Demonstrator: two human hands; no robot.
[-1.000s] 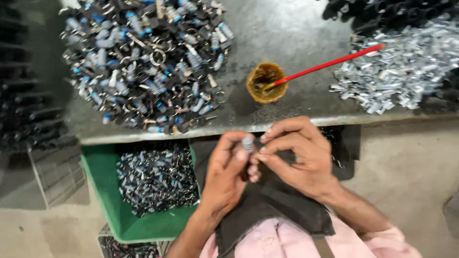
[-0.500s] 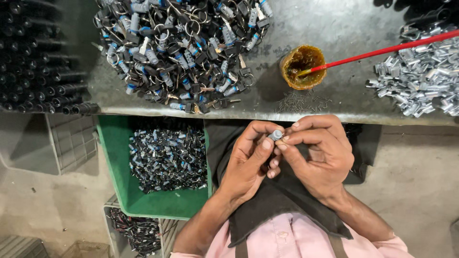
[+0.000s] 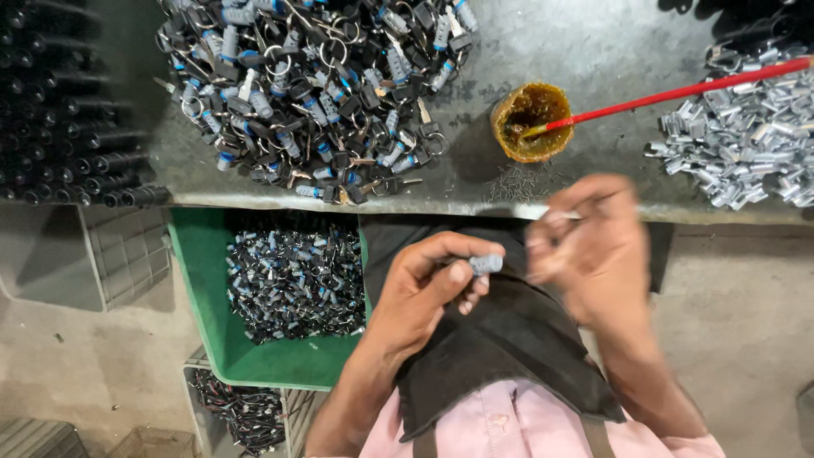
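My left hand (image 3: 424, 293) pinches a small grey metal cylinder (image 3: 486, 265) between thumb and fingers, above the black apron on my lap. My right hand (image 3: 589, 246) is blurred with motion just right of it, near the bench's front edge; its fingers look curled, and whether anything is in them I cannot tell. A heap of keys, rings and small cylinders (image 3: 314, 93) lies on the grey bench (image 3: 610, 59) beyond my hands.
A brown pot of grease (image 3: 532, 121) with a red-handled brush (image 3: 678, 92) stands on the bench. Shiny metal parts (image 3: 746, 140) are piled at the right, black tubes (image 3: 59, 119) at the left. Below, a green bin (image 3: 212, 339) holds several assembled pieces.
My hands have come apart: the right one has moved right and up toward the bench edge, while the left keeps the cylinder. The view has shifted slightly.
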